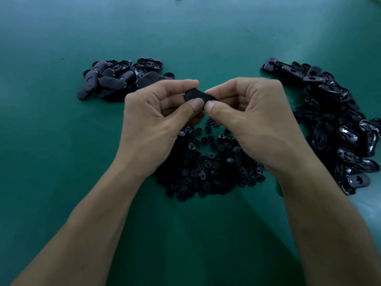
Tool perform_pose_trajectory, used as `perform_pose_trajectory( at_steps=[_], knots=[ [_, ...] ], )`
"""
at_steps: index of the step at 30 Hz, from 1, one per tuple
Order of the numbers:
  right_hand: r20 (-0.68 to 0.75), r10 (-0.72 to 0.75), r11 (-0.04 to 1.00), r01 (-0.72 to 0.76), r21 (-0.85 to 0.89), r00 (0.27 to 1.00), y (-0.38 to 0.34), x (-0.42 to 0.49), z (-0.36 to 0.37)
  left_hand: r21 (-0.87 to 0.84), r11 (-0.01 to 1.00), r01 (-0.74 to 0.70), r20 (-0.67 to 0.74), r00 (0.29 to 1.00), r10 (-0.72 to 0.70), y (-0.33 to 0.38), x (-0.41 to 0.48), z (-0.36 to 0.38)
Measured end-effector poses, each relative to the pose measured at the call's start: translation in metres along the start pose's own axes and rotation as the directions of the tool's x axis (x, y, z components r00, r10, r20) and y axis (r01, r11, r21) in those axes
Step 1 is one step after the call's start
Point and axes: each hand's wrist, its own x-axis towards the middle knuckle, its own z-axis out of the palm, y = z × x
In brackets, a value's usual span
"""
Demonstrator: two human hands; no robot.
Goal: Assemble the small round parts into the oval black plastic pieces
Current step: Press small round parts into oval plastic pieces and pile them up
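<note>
Both hands meet above the middle of the green table and hold one oval black plastic piece (198, 96) between them. My left hand (156, 120) pinches its left end, thumb in front and fingers curled behind. My right hand (247, 118) pinches its right end the same way. The two thumb tips press side by side on the piece's near face. Whether a small round part sits in it is hidden by the thumbs. Beneath the hands lies a heap of small round black parts (206, 162).
A pile of oval pieces with matte backs up (117, 79) lies at the back left. A larger pile of glossy oval pieces (334, 124) runs along the right side. The green table surface (51, 141) stretches around them.
</note>
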Motion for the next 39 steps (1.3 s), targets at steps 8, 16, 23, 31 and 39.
perform_pose_trajectory(
  at_steps=[8, 16, 23, 31, 39],
  knots=[
    [-0.012, -0.033, 0.999, 0.033, -0.022, 0.999, -0.007, 0.001, -0.001, -0.063, 0.998, -0.007, -0.027, 1.0, 0.005, -0.001, 0.0, -0.002],
    [-0.206, -0.174, 0.961, 0.12, -0.251, 0.963, -0.006, -0.003, 0.013, -0.084, 0.996, 0.006, -0.099, 0.995, -0.015, 0.0, 0.001, -0.002],
    [-0.277, -0.291, 0.899, 0.163, -0.405, 0.916, -0.006, -0.004, 0.026, -0.094, 0.995, 0.02, -0.15, 0.988, -0.034, 0.0, 0.002, -0.002],
    [-0.254, -0.149, 0.968, 0.088, -0.236, 0.956, -0.012, -0.003, 0.028, -0.046, 0.999, -0.01, -0.143, 0.99, 0.004, 0.001, 0.001, -0.001],
    [-0.278, -0.09, 0.979, 0.034, -0.201, 0.956, -0.015, -0.004, 0.031, -0.027, 0.999, -0.039, -0.128, 0.991, 0.036, 0.002, 0.0, 0.0]
  ],
)
